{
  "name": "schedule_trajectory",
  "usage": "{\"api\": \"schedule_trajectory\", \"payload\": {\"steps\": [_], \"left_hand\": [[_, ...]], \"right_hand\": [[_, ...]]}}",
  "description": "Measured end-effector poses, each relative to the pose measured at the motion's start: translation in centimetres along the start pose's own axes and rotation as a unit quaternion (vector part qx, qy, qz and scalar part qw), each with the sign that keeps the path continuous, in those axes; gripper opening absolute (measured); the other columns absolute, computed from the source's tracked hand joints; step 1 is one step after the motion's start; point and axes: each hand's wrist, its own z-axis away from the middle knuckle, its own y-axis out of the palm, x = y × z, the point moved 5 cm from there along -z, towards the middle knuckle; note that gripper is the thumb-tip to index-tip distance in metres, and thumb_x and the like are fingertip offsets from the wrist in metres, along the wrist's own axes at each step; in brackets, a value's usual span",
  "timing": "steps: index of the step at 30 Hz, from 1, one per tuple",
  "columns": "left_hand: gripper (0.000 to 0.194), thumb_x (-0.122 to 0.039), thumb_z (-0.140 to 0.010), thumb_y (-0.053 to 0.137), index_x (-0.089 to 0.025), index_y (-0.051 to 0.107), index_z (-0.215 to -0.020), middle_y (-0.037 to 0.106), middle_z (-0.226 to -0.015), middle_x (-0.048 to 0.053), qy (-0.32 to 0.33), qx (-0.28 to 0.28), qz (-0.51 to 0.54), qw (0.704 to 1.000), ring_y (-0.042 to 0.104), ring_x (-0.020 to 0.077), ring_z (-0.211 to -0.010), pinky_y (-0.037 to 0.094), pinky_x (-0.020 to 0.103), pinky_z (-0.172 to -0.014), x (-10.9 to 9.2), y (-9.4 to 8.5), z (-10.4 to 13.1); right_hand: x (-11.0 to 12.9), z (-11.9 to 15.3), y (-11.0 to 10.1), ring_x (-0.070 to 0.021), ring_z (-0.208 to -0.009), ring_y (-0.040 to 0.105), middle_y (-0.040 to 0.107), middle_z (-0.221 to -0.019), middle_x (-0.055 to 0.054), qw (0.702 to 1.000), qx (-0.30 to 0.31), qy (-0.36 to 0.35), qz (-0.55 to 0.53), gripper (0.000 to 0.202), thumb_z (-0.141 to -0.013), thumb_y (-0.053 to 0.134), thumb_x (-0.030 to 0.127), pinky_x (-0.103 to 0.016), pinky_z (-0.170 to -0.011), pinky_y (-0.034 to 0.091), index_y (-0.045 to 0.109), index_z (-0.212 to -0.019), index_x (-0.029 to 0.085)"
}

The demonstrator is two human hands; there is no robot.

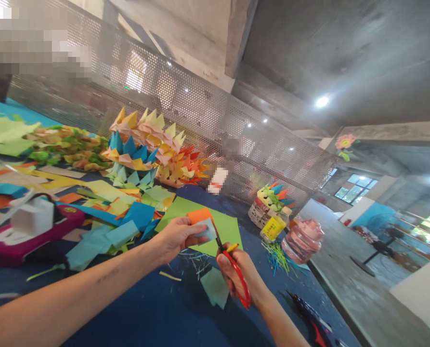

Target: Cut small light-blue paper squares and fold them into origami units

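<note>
My left hand [175,237] pinches small paper pieces, an orange one [200,215] behind a light blue one [208,228]. In my right hand [238,270] are red-handled scissors [244,284], whose dark blades touch the right edge of those pieces. A thin yellow item [232,247] shows at the right fingers; its kind is unclear. Beneath the hands lies a green sheet [227,226] on the dark blue tabletop [186,313]. A pale green paper piece [216,287] rests below my right hand, near thin paper clippings [196,260].
Folded paper crowns [146,144] stand at the back. Coloured strips [124,226] and a magenta case [34,233] cover the left. Rightward are a yellow-labelled bottle [273,226], a pink jar [303,239] and a dark tool [312,315] near the table edge. A perforated screen [200,96] rises behind.
</note>
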Motion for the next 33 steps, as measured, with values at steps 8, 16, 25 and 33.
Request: {"api": "schedule_trajectory", "payload": {"steps": [8, 16, 25, 33], "left_hand": [[0.018, -0.015, -0.061, 0.074, -0.008, 0.067, -0.077, 0.071, -0.087, 0.010, -0.010, -0.010, 0.005, 1.000, 0.067, 0.0157, -0.072, 0.055, 0.020, -0.067, -0.2, 0.3, 0.3], [0.019, -0.014, -0.060, 0.074, -0.009, 0.067, -0.077, 0.071, -0.085, 0.010, -0.020, -0.013, 0.007, 1.000, 0.067, 0.0157, -0.072, 0.055, 0.019, -0.067, -0.1, 0.3, 0.3], [0.012, -0.009, -0.064, 0.069, -0.008, 0.068, -0.076, 0.072, -0.079, 0.008, -0.039, -0.004, 0.016, 0.999, 0.066, 0.0135, -0.067, 0.055, 0.017, -0.062, 0.0, 0.9, 0.8], [0.015, -0.010, -0.064, 0.069, -0.008, 0.069, -0.079, 0.072, -0.080, 0.009, -0.058, 0.004, 0.009, 0.998, 0.066, 0.0130, -0.064, 0.054, 0.017, -0.062, 0.7, 1.2, 1.0]], "right_hand": [[-0.2, 0.1, -0.2, -0.0064, -0.029, 0.038, 0.036, -0.041, 0.009, 0.999, -0.036, 0.005, 0.035, 0.043, -0.069, 0.057, 0.058, -0.016, -0.029, 0.029, 0.043, -0.074, 0.018], [-0.5, 0.0, -0.2, -0.0065, -0.031, 0.035, 0.034, -0.041, 0.008, 0.996, -0.062, 0.001, 0.059, 0.043, -0.068, 0.056, 0.060, -0.018, -0.032, 0.027, 0.045, -0.070, 0.018], [1.0, 0.6, -0.5, -0.0066, -0.044, 0.034, 0.037, -0.051, 0.004, 0.982, -0.074, -0.075, 0.159, 0.041, -0.073, 0.054, 0.056, -0.019, -0.041, 0.026, 0.044, -0.064, 0.017], [1.1, 1.1, -0.1, -0.0070, -0.037, 0.036, 0.037, -0.046, 0.005, 0.991, -0.047, -0.050, 0.114, 0.038, -0.077, 0.050, 0.054, -0.019, -0.037, 0.026, 0.043, -0.067, 0.018]]}}
